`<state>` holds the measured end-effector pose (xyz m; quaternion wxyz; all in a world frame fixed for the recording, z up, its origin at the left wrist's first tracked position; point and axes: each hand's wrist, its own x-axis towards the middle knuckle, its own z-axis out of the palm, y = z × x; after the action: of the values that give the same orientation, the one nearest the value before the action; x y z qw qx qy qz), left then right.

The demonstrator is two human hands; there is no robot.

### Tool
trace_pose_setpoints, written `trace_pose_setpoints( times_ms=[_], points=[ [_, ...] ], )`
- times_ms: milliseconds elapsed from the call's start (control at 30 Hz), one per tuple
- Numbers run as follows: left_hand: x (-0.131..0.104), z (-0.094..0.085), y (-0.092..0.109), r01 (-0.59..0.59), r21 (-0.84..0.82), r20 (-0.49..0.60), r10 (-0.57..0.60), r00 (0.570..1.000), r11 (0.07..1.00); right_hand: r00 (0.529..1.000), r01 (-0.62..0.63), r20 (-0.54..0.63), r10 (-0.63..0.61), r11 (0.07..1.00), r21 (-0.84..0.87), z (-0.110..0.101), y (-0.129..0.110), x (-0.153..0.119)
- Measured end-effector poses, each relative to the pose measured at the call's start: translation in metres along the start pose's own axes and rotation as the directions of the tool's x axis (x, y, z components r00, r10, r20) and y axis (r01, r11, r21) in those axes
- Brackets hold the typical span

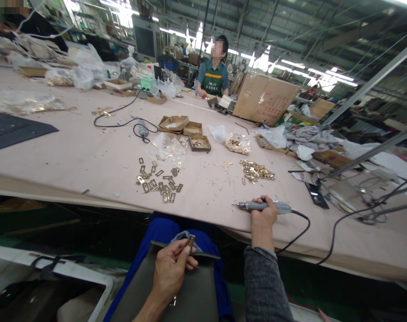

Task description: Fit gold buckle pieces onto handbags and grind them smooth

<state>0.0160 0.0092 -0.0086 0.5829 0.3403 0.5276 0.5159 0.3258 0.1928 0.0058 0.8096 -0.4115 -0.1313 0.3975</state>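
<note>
Between the thumb and fingers of my left hand [172, 264] is a small gold metal plate [191, 240]. That hand is above a dark grey-green flat piece [199, 286], perhaps a bag panel, lying across my lap. My right hand [264, 213] is wrapped round a grey electric screwdriver [282, 207], whose tip points left just over the table. Loose gold rectangular frames [163, 185] are scattered on the table ahead of my left hand. Beyond the screwdriver sits a heap of gold metal plates [257, 171], with tiny gold bits [225, 164] strewn to its left.
Small cardboard boxes [199, 143] and a plastic bag of gold parts [238, 144] stand mid-table. A second corded tool [143, 129] lies farther left. The screwdriver's cable [306, 219] hangs over the table edge. At the right is a phone [316, 195]; a co-worker [214, 74] is across the table.
</note>
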Motion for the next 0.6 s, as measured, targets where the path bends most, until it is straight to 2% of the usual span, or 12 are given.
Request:
trace_pose_setpoints(
  times_ms=[300,600],
  points=[
    [0.0,-0.001,-0.004,-0.003,0.006,-0.006,0.003,1.0,1.0,0.997,-0.03,-0.065,0.038,0.993,0.113,0.006,-0.003,-0.005],
    [0.005,0.0,-0.003,-0.008,-0.003,0.006,0.008,1.0,1.0,0.995,-0.061,-0.064,0.072,0.985,0.163,0.013,-0.015,-0.016]
  ],
)
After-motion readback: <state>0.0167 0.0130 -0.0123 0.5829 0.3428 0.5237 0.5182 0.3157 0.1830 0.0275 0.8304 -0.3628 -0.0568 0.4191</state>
